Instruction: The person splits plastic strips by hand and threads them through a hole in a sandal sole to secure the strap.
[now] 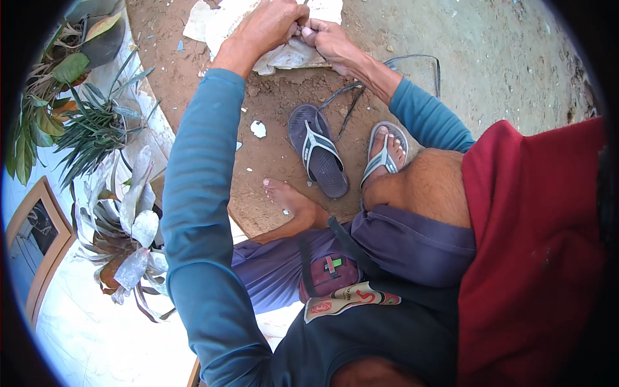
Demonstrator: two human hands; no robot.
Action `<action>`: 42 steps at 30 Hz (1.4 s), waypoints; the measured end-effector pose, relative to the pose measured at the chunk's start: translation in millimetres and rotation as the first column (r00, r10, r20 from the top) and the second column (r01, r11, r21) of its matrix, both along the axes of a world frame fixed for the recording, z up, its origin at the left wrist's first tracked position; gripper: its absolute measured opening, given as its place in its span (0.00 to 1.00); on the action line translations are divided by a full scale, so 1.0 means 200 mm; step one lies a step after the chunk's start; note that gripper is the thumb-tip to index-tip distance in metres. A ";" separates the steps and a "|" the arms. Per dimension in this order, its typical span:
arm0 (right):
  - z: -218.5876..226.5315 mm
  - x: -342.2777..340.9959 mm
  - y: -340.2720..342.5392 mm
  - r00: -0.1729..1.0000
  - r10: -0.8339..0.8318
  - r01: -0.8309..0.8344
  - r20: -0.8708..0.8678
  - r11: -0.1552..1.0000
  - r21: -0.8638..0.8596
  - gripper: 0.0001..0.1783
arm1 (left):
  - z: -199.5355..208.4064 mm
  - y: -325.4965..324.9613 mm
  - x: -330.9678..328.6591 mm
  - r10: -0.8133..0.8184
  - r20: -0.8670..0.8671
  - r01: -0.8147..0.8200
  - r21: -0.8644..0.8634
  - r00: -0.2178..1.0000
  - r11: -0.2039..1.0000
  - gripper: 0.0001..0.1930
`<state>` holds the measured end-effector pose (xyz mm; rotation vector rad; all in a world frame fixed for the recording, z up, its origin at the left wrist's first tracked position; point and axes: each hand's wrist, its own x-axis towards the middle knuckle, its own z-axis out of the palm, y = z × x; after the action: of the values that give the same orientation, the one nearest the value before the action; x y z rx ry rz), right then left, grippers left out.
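My left hand and my right hand meet at the top of the view, fingertips pinched close together. Whatever lies between the fingers is too small and hidden to make out. Right under and behind them is a crumpled white sheet or sack, dirty in places, lying on the soil. A thin black cord loops from near my right wrist out to the right and back down toward a sandal.
An empty grey flip-flop lies between my bare foot and my other foot, which wears a matching sandal. White flakes dot the brown soil. Potted plants and a wood-framed pane stand at left.
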<state>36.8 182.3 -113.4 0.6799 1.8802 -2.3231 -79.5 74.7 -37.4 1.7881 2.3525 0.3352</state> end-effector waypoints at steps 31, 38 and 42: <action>0.00 0.18 -0.04 0.949 0.155 -0.039 -0.274 0.922 0.386 0.11 | -0.07 0.14 0.17 0.070 -0.469 -0.246 -0.325 0.880 0.913 0.10; -0.08 0.49 0.34 0.753 0.641 -0.198 -0.144 0.430 0.881 0.18 | 0.14 -0.15 0.30 0.264 -0.252 -0.195 0.268 0.931 0.943 0.11; -0.14 0.56 0.27 0.599 0.801 -0.185 -0.015 0.157 0.970 0.20 | -0.02 -0.52 0.51 0.619 0.074 -0.614 0.262 0.782 0.744 0.08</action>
<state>149.4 235.7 -140.7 -0.7831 2.9462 -0.7812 23.2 -29.6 -42.3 1.0109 2.9796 0.7639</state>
